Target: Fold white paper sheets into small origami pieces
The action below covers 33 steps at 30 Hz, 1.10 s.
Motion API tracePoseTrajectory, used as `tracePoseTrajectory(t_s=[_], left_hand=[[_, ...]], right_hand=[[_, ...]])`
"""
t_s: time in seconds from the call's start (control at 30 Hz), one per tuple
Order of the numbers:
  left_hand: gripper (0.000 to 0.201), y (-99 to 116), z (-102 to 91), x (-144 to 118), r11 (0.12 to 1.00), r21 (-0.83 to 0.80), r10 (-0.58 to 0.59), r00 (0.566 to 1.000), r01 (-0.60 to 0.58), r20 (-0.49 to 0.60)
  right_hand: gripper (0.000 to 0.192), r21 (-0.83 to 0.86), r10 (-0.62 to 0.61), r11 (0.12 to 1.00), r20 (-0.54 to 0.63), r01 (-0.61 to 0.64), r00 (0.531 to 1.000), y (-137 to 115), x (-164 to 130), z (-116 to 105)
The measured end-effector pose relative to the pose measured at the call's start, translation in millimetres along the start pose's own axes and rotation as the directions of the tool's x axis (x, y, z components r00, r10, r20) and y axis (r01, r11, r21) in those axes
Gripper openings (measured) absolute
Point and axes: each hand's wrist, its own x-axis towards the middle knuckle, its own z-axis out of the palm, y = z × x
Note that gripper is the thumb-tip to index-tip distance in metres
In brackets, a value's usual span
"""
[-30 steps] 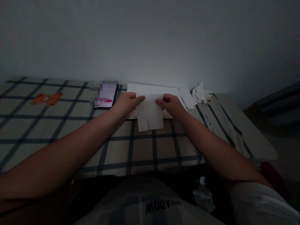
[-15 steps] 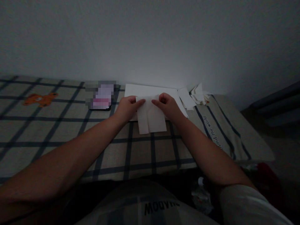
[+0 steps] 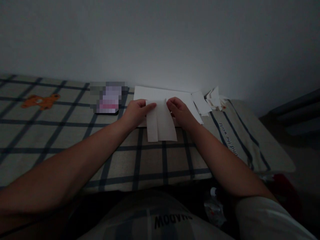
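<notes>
**Both hands pinching a folded sheet at its far edge**

Hands are positioned side by side over the far part of a checked cloth-covered surface (image 3: 150, 160). Left hand (image 3: 136, 113) is closed in a pinch on the upper left corner of a folded white paper (image 3: 160, 123), thumb and fingers pressed on that edge. Right hand (image 3: 181, 111) grips the upper right corner of the same paper in like manner, fingers curled inward.

The folded white paper lies on the cloth between the two hands, its near edge pointing toward the person. A vertical crease or overlap runs down it left of centre. Its far end overlaps a larger white sheet (image 3: 162, 94) lying flat behind it, close to the wall (image 3: 160, 40).

To the right of the larger sheet lie loose paper pieces (image 3: 201, 103), and just beyond them a small heap of paper scraps (image 3: 215, 98). To the left of the hands a phone (image 3: 108, 100) lies flat on the cloth, its screen lit; details are obscured. Further left, an orange bear figure (image 3: 41, 101) is printed on the cloth. Printed lettering (image 3: 228, 140) runs along the cloth's right side; not legible in full.

Lighting is dim. Both forearms are bare; a pale sleeve (image 3: 262, 213) shows on the right arm.
</notes>
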Motion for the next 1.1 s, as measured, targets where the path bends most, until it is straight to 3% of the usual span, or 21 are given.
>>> tracePoseTrajectory(t_s=[0.3,0.5,1.1], left_hand=[[0.033,6,3.6,-5,0.996,-0.089,-0.027,0.998,0.031,0.050],[0.032,13,6.8,-10,1.000,-0.009,-0.013,1.000,0.013,-0.014],[0.028,8,4.0,-4,0.998,-0.030,-0.049,0.996,0.051,0.070]], right_hand=[[0.046,0.139,0.074,0.987,0.046,-0.080,0.996,7,1,1],[0.039,0.008,0.097,0.995,0.068,-0.097,0.993,4,-2,2],[0.040,-0.163,0.005,0.986,-0.125,-0.026,0.992,-3,-5,11]])
